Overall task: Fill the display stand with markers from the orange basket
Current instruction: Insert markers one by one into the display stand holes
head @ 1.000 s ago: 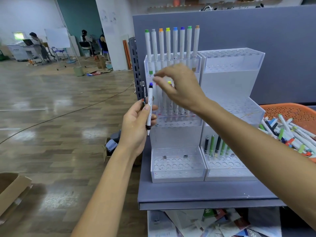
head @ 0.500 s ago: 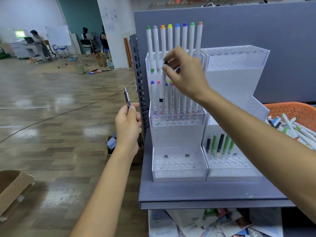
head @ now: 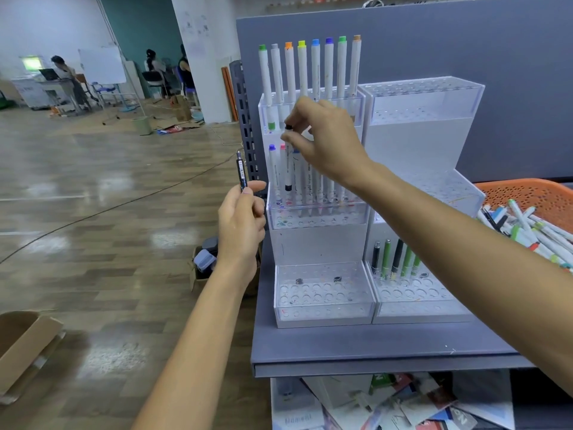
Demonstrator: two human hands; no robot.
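I am mid-insertion, seating one marker in the stand. Nearest me, my left hand [head: 240, 225] is off the left edge of the bench [head: 372, 346], grip closed around the lower end of a dark pen [head: 241, 175], which stands upright above the fist and clear of the stand [head: 316, 243]; I judge it is queued for a later slot. The stand's bottom tier is bare holes on the left unit, while the right unit's bottom tier carries a few dark and green pens [head: 395, 259]. Further in, my right hand [head: 325, 141] is at the middle tier, thumb and forefinger pinched narrow on the black cap of a white marker [head: 288, 159]. The marker hangs near vertical, its dark lower tip just above the tier's perforated top, beside the blue- and pink-capped ones already seated. I cannot tell whether the tip has entered a hole. Next move, as I judge it: line the tip over a free hole near the left of the row, lower it straight, release only once it stands unaided; neighbours are close, so a tilt could knock them. The top tier holds a full-looking row of coloured caps. The supply, the orange basket [head: 527, 197], sits to the right, loaded with markers.
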